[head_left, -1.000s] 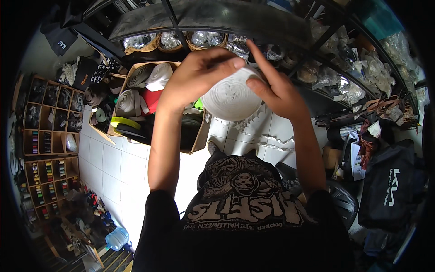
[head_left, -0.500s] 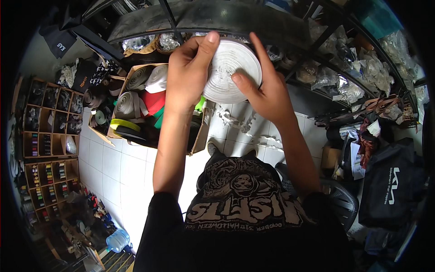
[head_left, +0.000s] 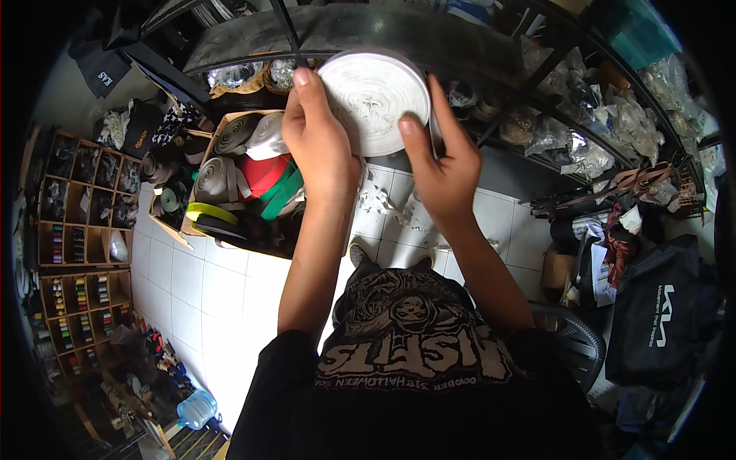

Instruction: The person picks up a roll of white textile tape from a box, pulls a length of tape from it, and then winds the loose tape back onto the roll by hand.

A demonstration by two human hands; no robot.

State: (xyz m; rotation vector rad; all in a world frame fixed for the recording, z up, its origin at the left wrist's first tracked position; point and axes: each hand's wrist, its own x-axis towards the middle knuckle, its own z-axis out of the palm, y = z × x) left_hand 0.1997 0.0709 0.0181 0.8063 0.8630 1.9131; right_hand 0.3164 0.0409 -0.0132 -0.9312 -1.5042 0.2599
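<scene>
Held up in front of me is a large flat roll of white webbing tape [head_left: 373, 100], its spiral-wound face turned toward me. My left hand [head_left: 322, 138] grips its left edge, with the thumb up beside the rim and the other fingers hidden behind. On the opposite edge, my right hand [head_left: 445, 157] pinches the roll, thumb on the face and a finger along the outer rim. Below and left of the roll stands a cardboard box [head_left: 228, 115] of webbing rolls, among them grey, white, red, green and yellow ones.
A dark metal shelf [head_left: 399, 34] with plastic-wrapped goods runs across the far side. Wooden cubbies with thread spools [head_left: 84, 287] line the left. At right are a black bag [head_left: 655, 318] and a black chair [head_left: 579, 337]. White scraps [head_left: 376, 201] lie on the tiled floor.
The webbing roll has shifted slightly left and its face has turned. My left thumb has moved off to the left of the rim, and my right thumb now presses nearer the roll's edge.
</scene>
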